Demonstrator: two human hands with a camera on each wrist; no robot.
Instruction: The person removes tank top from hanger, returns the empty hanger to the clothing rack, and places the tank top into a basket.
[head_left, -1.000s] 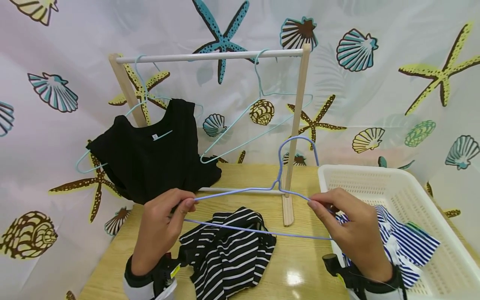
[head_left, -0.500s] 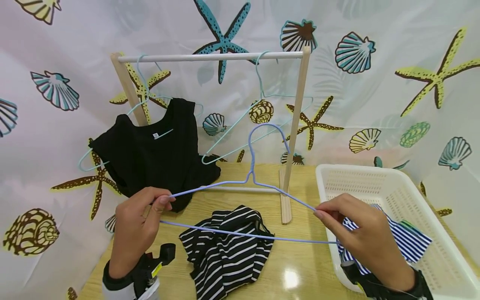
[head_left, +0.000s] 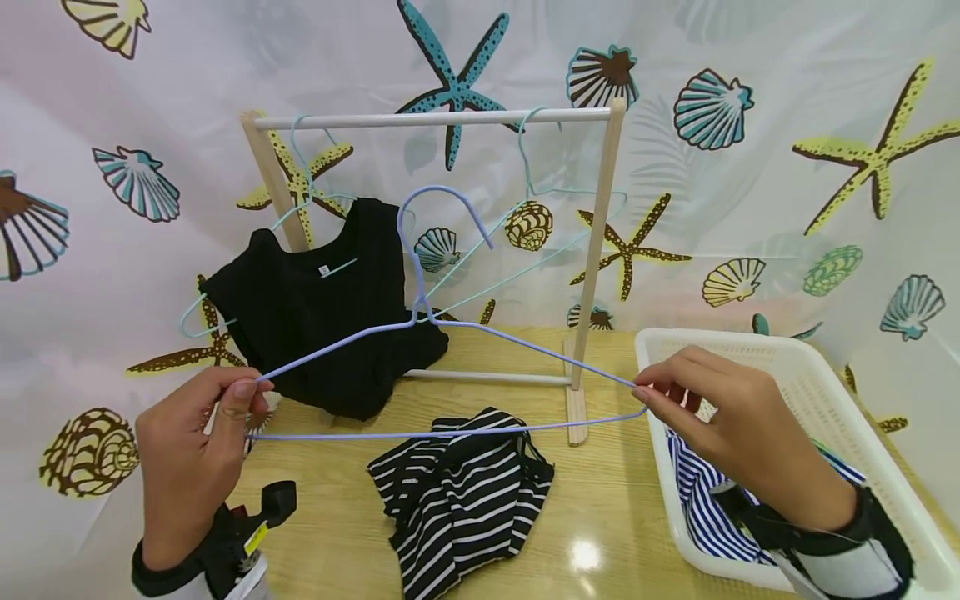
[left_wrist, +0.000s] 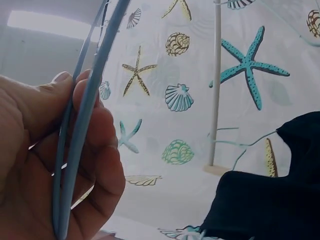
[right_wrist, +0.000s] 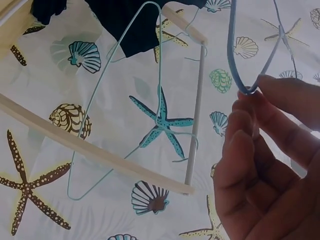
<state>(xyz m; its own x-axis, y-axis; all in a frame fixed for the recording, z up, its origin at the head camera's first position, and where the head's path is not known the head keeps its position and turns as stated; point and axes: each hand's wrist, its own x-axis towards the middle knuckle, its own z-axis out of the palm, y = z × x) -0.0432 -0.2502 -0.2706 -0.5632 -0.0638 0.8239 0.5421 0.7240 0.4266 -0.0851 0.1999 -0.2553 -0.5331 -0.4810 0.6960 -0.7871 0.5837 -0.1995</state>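
A blue clothes hanger [head_left: 360,337] is held up in front of me, its hook on top and opening to the right. My left hand [head_left: 198,450] pinches its left end between thumb and fingers; in the left wrist view the hanger's bend lies along the palm. At the right end, my right hand [head_left: 727,417] pinches the sloping arm with thumb and fingertips. Below the hanger, a black-and-white striped garment [head_left: 468,500] lies crumpled on the wooden table [head_left: 615,492]. The hanger's bottom bar crosses over its upper part in the head view.
Behind stands a drying rack [head_left: 596,242] with a white top rail. A black sleeveless top [head_left: 322,325] hangs there on a mint hanger, beside a bare mint hanger [head_left: 555,250]. To the right, a white plastic basket [head_left: 720,350] holds a blue-and-white striped garment [head_left: 705,508].
Both hands have carried the blue hanger leftward and its hook has risen. The left hand moved well left, and the right hand's grip now sits close to the hanger's right end.
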